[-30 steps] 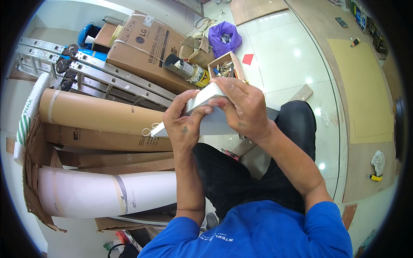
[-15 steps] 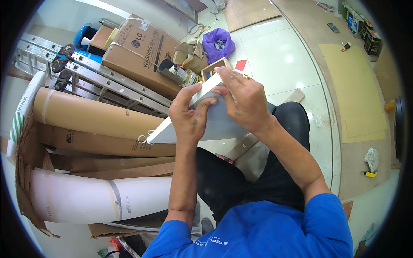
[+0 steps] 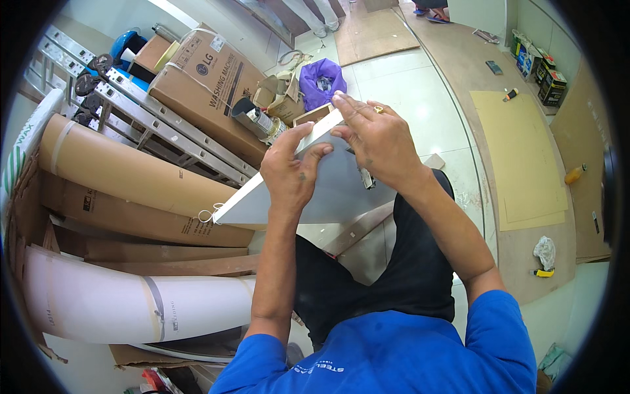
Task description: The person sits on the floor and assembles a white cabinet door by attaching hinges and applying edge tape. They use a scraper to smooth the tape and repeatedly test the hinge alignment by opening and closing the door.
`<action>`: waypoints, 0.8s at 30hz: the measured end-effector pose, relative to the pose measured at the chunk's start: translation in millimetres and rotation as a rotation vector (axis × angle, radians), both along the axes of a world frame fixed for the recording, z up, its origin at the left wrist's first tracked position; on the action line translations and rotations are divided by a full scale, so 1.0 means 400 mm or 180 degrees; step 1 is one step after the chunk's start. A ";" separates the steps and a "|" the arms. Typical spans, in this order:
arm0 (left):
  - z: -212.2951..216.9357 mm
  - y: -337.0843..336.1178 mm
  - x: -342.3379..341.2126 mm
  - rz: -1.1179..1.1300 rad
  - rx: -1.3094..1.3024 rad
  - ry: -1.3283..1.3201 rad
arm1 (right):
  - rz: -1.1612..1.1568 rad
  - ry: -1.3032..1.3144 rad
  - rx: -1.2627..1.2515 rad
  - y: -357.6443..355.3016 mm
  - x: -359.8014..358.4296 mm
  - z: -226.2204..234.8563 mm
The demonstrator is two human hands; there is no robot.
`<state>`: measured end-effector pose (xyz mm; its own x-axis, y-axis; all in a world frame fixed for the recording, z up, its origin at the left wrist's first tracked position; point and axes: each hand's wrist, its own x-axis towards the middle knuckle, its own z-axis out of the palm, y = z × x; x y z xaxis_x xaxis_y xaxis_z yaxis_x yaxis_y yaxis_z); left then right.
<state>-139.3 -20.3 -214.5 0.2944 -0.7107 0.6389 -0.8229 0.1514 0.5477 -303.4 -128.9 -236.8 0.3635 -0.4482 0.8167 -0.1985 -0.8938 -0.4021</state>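
A flat grey panel (image 3: 315, 187) with a white edge (image 3: 259, 180) is held up tilted over my lap. My left hand (image 3: 292, 164) grips that edge midway, its thumb on the grey face and its fingers over the white side. Farther up the same edge, my right hand (image 3: 384, 141) pinches the panel near its upper end, the fingers pressed along the edge and the thumb bent against the face. A thin white curl (image 3: 209, 215) dangles from the panel's lower left end. Beside my right wrist, a metal fitting (image 3: 367, 178) shows at the panel.
Left are a large cardboard box (image 3: 203, 92), an aluminium ladder (image 3: 170, 138), a brown roll (image 3: 131, 164) and a white roll (image 3: 138, 299). A purple bag (image 3: 321, 82) lies ahead. At right are yellowish sheets (image 3: 518, 157) and a cutter (image 3: 542, 272). Other people's feet (image 3: 320, 29) show at the top.
My view has shifted, and the panel has turned slightly, bringing the metal fitting into sight. Both hands keep their grip on the edge. More of other people's legs and feet shows at the top.
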 end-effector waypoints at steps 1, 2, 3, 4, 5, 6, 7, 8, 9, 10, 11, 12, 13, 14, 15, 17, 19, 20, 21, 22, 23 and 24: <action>-0.002 0.002 0.001 -0.0003 -0.0024 0.0092 | 0.0219 -0.0061 0.0357 0.004 0.003 -0.002; -0.005 0.005 0.002 -0.0006 -0.0048 0.0184 | 0.0439 -0.0148 0.0711 0.011 0.007 -0.005; -0.006 0.007 0.003 -0.0045 -0.0025 0.0328 | 0.0659 -0.0240 0.1086 0.017 0.013 -0.008; -0.008 0.009 0.004 -0.0019 -0.0053 0.0265 | 0.0669 -0.0389 0.0957 0.023 0.018 -0.011; -0.007 0.012 0.007 -0.0023 -0.0034 0.0257 | 0.0685 -0.0542 0.0846 0.030 0.025 -0.013; -0.007 0.014 0.008 -0.0038 -0.0026 0.0324 | 0.0676 -0.0632 0.0742 0.035 0.029 -0.015; -0.006 0.016 0.009 -0.0066 -0.0024 0.0249 | 0.0751 -0.0620 0.0743 0.037 0.028 -0.018; -0.005 0.018 0.009 -0.0107 -0.0036 0.0257 | 0.0801 -0.0540 0.0747 0.038 0.027 -0.022; -0.004 0.020 0.010 -0.0161 -0.0022 0.0380 | 0.0852 -0.0490 0.0746 0.038 0.026 -0.027; -0.003 0.024 0.012 -0.0139 -0.0083 0.0310 | 0.1113 -0.0531 0.0707 0.034 0.024 -0.035; -0.001 0.028 0.016 -0.0144 -0.0101 0.0351 | 0.1362 -0.0613 0.0677 0.025 0.023 -0.045; 0.000 0.035 0.022 -0.0167 -0.0104 0.0373 | 0.1558 -0.0611 0.0664 0.014 0.020 -0.058; 0.005 0.038 0.034 -0.0228 -0.0186 0.0252 | 0.1693 -0.0679 0.0862 0.002 0.020 -0.076; 0.012 0.047 0.051 -0.0179 -0.0187 0.0239 | 0.1792 -0.0662 0.1088 -0.014 0.020 -0.097; 0.021 0.058 0.071 -0.0218 -0.0122 0.0557 | 0.1901 -0.0575 0.1336 -0.030 0.014 -0.125; 0.053 0.090 0.127 -0.0135 -0.0064 0.0659 | 0.1886 0.0788 0.1924 -0.085 -0.009 -0.176; 0.092 0.128 0.192 0.0156 -0.0317 0.0578 | 0.1869 0.1250 0.2107 -0.106 -0.003 -0.224; 0.118 0.151 0.227 -0.0010 -0.0387 0.0723 | 0.1859 0.1341 0.2164 -0.112 0.005 -0.241; 0.141 0.172 0.260 0.0014 -0.0461 0.0890 | 0.1830 0.1543 0.2218 -0.118 0.014 -0.250; 0.157 0.192 0.287 -0.0115 -0.0613 0.0920 | 0.1732 0.1413 0.2129 -0.122 0.023 -0.254; 0.172 0.217 0.315 -0.0112 -0.0747 0.0971 | 0.1619 0.1374 0.2072 -0.123 0.032 -0.253; 0.185 0.242 0.341 -0.0151 -0.0868 0.0992 | 0.1582 0.1235 0.1968 -0.121 0.041 -0.248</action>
